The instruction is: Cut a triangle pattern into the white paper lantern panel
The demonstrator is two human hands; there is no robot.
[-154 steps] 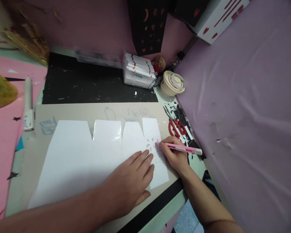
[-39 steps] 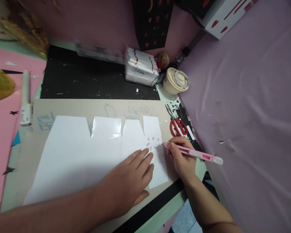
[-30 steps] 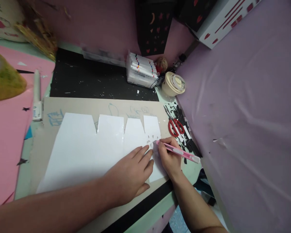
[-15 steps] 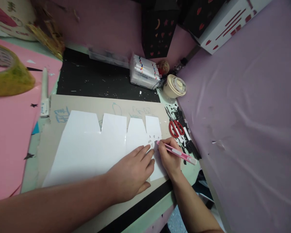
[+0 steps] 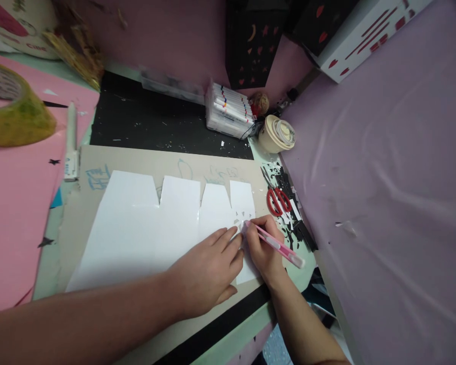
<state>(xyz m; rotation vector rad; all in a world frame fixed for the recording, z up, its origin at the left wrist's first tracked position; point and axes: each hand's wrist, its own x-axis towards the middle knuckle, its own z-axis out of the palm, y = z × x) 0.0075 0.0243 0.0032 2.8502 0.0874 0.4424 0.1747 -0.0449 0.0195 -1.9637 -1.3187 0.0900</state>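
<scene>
A white paper template point(image 5: 137, 233) with notched flaps along its far edge lies flat on a grey-beige board point(image 5: 87, 203). My left hand point(image 5: 207, 268) rests on its right part, fingers stretched out flat. Just right of those fingertips, my right hand point(image 5: 266, 248) grips a pink craft knife point(image 5: 275, 243) like a pen. Its tip meets the paper beside several small cut-out holes point(image 5: 243, 213) in the rightmost panel. The blade itself is too small to make out.
Red-handled scissors point(image 5: 278, 202) lie among black and white paper scraps point(image 5: 298, 223) on the right. Behind the board stand a marker case point(image 5: 230, 111) and a cup with tape rolls point(image 5: 275, 134). Yellow tape point(image 5: 30, 121) and a white pen-like tool point(image 5: 71, 144) lie left, by pink paper point(image 5: 15, 228).
The pink knife's rear end has swung slightly down and left, while its tip stays near the same holes. My left hand keeps its place on the paper. The whole view has shifted slightly.
</scene>
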